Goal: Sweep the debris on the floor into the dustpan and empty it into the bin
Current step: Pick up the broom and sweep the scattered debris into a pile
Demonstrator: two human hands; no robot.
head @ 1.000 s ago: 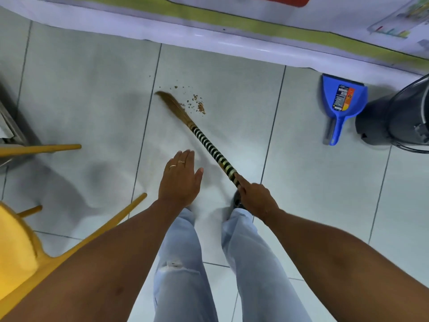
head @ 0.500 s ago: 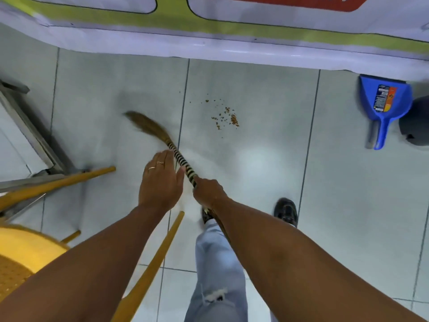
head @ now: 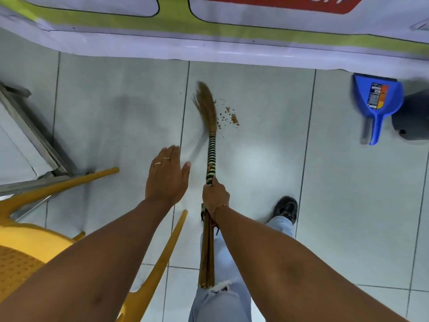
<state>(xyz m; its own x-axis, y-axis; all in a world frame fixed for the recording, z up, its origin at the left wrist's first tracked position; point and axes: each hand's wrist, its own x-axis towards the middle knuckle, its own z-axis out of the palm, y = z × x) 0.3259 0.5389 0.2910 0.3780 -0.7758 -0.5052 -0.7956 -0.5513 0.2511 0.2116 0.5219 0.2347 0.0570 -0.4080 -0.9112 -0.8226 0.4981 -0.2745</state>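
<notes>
right hand [head: 214,196] grips broom [head: 210,159] | left hand [head: 166,180] open, empty | debris [head: 228,117] beside bristles

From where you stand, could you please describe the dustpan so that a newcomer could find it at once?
Look along the banner hanging at the top of the view to its right end. The dustpan lies on the tiled floor just below it, beside a dark grey bin. It is the only bright blue thing, with a printed label and a short handle.

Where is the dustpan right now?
In the head view the blue dustpan lies on the floor at far right, by the banner's edge, beside a dark bin, well right of the debris.
</notes>
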